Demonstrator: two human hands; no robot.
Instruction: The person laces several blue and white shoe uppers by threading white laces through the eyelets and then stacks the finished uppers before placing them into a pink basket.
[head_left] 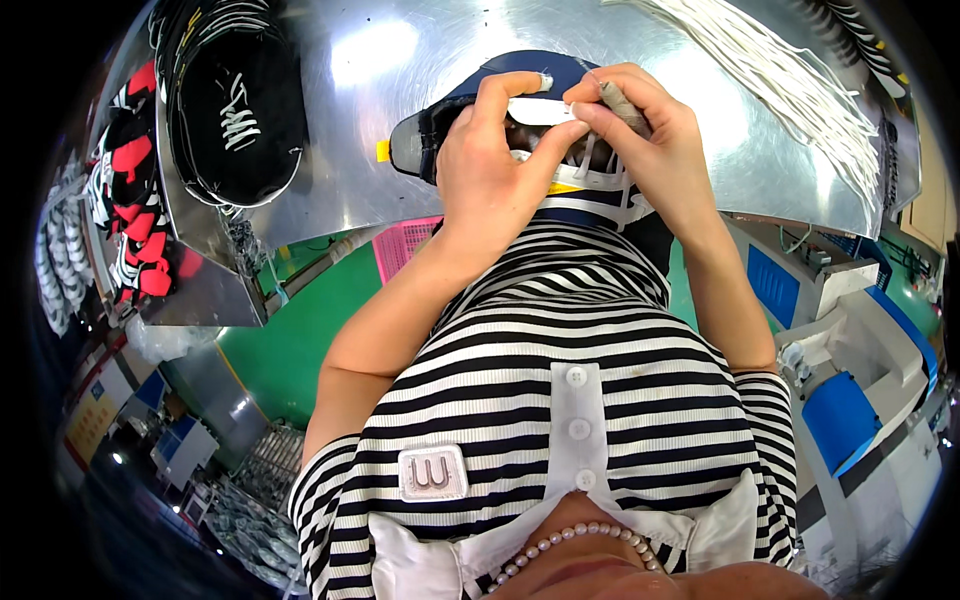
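Observation:
A navy fabric piece point(535, 64) with a curved edge, a dark inside and white bands lies at the near edge of the metal table; I cannot tell its exact kind. My left hand point(480, 175) grips its left side, index finger curled over and thumb reaching inward. A white rounded strip point(538, 111) shows between my hands. The thumb and fingers of my right hand point(665, 135) are pinched together at the strip's right end, with a thin thread near them. Whatever is in that pinch is too small to name. Tan wrapping point(622, 106) covers one right finger.
A stack of black oval fabric pieces point(235, 110) with white stitching stands on the left of the metal table point(345, 185). Long white cords point(770, 80) lie at the right. Red and black pieces point(135, 200) hang beyond the left edge. A pink basket point(405, 250) is below.

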